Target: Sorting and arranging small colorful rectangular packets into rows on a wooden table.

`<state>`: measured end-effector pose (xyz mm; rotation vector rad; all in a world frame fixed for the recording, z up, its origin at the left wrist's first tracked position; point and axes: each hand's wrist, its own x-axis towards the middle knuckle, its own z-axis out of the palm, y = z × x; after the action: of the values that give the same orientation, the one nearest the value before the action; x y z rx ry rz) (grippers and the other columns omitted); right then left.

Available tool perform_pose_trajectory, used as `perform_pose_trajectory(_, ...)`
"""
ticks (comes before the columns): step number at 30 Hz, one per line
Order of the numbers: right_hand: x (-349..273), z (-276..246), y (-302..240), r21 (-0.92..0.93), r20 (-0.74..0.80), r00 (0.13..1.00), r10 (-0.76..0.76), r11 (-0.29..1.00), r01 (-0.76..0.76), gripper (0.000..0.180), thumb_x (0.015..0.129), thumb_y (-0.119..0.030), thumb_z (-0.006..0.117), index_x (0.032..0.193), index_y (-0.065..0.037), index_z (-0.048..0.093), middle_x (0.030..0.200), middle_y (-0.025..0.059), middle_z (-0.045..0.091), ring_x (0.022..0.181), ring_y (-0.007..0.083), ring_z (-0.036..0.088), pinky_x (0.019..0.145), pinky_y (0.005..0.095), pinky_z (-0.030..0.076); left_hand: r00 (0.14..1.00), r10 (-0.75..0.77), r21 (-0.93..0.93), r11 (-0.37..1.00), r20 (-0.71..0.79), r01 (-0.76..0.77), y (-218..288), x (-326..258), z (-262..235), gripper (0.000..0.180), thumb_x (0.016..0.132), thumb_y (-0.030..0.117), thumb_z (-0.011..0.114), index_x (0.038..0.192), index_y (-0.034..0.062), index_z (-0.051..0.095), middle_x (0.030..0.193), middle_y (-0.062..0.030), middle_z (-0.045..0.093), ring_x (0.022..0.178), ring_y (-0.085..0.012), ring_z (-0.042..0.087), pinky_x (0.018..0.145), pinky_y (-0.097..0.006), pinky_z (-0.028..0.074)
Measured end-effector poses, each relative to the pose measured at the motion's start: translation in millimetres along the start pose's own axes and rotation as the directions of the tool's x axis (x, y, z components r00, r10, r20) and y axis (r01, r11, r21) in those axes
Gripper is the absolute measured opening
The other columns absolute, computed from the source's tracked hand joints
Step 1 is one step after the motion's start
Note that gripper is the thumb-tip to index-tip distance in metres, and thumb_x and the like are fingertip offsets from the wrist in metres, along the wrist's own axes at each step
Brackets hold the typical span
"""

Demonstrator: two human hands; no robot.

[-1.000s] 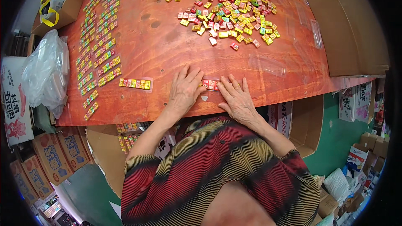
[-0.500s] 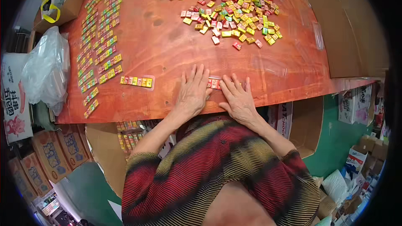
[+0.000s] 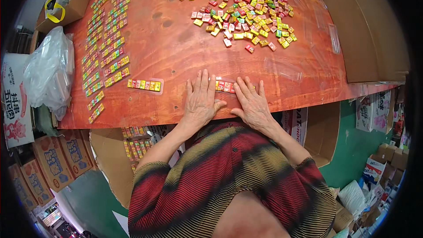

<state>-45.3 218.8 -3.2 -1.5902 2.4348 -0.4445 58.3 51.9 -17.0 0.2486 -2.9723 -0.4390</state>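
Observation:
A row of small red and yellow boxes (image 3: 225, 86) lies near the table's front edge, between my two hands. My left hand (image 3: 201, 97) rests flat at the row's left end, fingers stretched out and thumb apart. Over the right end lies my right hand (image 3: 252, 99), its fingers extended and hiding part of the row. To the left, another row of small boxes (image 3: 144, 84) sits in a clear plastic tray (image 3: 161, 87).
Loose small boxes (image 3: 246, 13) are heaped at the back. Finished-looking rows of boxes (image 3: 115, 64) line the left side. Clear empty trays (image 3: 284, 70) lie right. A plastic bag (image 3: 50, 72) hangs by the left edge; a large carton (image 3: 372, 31) stands right. Below is an open carton (image 3: 108, 150).
My left hand has shifted slightly left with its thumb spread away. More of the box row shows between my hands. My right hand has moved slightly right.

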Motion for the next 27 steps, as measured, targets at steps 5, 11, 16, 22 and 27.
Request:
perform_pose_trajectory(5,0,2,-1,0.003,0.002,1.0,-0.004,1.0,0.004,0.081,0.07,-0.039,0.062,0.131,0.002,0.03,0.14,0.0167,0.026,0.131,0.0334,0.021,0.105,0.054,0.008,1.0,0.009,0.064,0.998,-0.002,-0.008,5,4,-9,0.08,0.074,0.049,0.056,0.132,-0.0015,0.03,0.137,-0.0242,0.025,0.127,-0.0371,0.025,0.098,-0.058,0.022)
perform_pose_trajectory(11,19,10,-22,0.201,-0.023,0.995,-0.098,0.974,0.1,0.078,0.073,-0.038,0.062,0.129,0.007,0.03,0.137,0.0218,0.028,0.128,0.0363,0.026,0.103,0.0543,0.016,0.997,0.06,-0.04,0.997,-0.043,-0.061,7,-9,-4,0.075,0.073,0.04,0.06,0.132,0.0028,0.032,0.138,-0.0208,0.026,0.126,-0.0371,0.028,0.099,-0.056,0.021)
perform_pose_trajectory(16,50,18,-46,0.411,0.076,0.95,-0.304,0.878,0.248,0.08,0.076,-0.04,0.059,0.13,0.009,0.027,0.137,0.025,0.026,0.13,0.0377,0.021,0.105,0.0505,0.014,0.976,-0.118,-0.007,0.993,-0.182,0.118,-15,-45,4,0.076,0.073,0.039,0.06,0.133,0.0033,0.029,0.14,-0.0204,0.023,0.129,-0.0375,0.022,0.099,-0.058,0.017)
perform_pose_trajectory(22,69,23,-62,0.548,-0.044,0.939,-0.342,0.777,0.309,0.072,0.078,-0.033,0.06,0.133,0.001,0.027,0.136,0.023,0.028,0.13,0.0376,0.021,0.106,0.0498,0.014,0.953,-0.257,0.07,0.96,-0.162,0.271,-55,-63,-22,0.074,0.076,0.041,0.058,0.132,0.0026,0.03,0.141,-0.0191,0.021,0.131,-0.0368,0.017,0.101,-0.057,0.014)
perform_pose_trajectory(27,70,21,-54,0.451,-0.054,0.957,-0.284,0.849,0.277,0.061,0.081,-0.021,0.058,0.131,-0.002,0.031,0.131,0.0193,0.036,0.125,0.0339,0.03,0.106,0.0462,0.018,0.971,-0.24,0.183,0.954,-0.013,0.239,-94,-53,-49,0.069,0.077,0.042,0.055,0.132,0.0064,0.033,0.14,-0.0177,0.025,0.13,-0.0362,0.019,0.104,-0.053,0.013)
